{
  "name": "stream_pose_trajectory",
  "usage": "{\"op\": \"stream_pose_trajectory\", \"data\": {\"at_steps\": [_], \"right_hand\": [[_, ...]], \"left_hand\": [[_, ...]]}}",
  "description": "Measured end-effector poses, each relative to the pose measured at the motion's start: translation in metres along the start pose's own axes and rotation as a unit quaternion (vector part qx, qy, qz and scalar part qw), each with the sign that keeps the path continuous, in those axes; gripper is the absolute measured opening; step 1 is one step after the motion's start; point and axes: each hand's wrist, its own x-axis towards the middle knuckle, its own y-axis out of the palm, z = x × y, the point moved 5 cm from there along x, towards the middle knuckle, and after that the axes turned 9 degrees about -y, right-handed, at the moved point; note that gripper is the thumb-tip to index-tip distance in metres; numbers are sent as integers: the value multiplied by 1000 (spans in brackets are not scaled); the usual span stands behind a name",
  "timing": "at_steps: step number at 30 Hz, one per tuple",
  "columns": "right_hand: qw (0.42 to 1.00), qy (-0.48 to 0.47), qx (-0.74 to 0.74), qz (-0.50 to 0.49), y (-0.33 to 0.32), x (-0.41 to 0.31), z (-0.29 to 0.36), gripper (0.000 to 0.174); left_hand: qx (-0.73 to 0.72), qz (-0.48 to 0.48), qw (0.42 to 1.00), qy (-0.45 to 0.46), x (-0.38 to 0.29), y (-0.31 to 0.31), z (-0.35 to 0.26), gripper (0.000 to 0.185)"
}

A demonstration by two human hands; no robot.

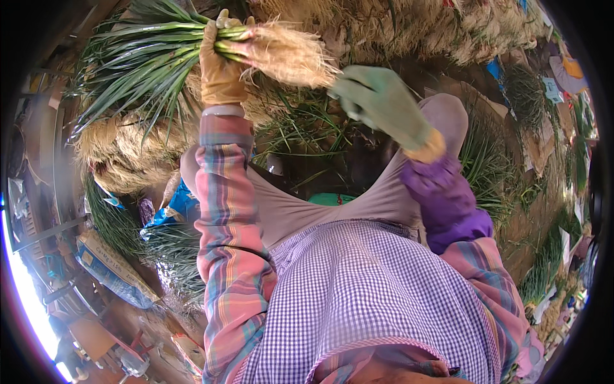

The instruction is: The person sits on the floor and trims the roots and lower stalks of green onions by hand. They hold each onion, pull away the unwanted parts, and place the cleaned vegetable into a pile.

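Note:
In a tan rubber glove, my left hand (223,62) is closed around the stems of a bundle of green-leaved allium plants (230,45). Dark green leaves fan out to the left of the fist. Pale, stringy roots (292,55) stick out to the right. My right hand (379,103), in a grey-green glove, is at the tips of those roots. It is slightly blurred, and its fingers are partly hidden, so whether they pinch any roots is unclear. Loose green leaves (307,129) lie on the ground below, between the knees.
Heaped bundles with pale roots (431,29) run along the far side. Another rooty pile (139,149) lies at the left, near a blue plastic bag (180,204) and a printed sack (115,271). More green leaves (489,177) lie beside the right knee. A green object (331,198) shows beneath the legs.

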Motion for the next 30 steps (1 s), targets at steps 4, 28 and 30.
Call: {"op": "stream_pose_trajectory", "data": {"at_steps": [4,28,30], "right_hand": [[958,-198,187,88,-39,-36,77,21],[935,-243,-65,250,73,115,17,50],[937,-138,-126,295,81,117,2,47]], "left_hand": [[-75,87,993,19,-33,17,2,41],[-15,102,995,-4,-123,45,24,33],[-16,87,996,-6,-127,43,22,36]]}}
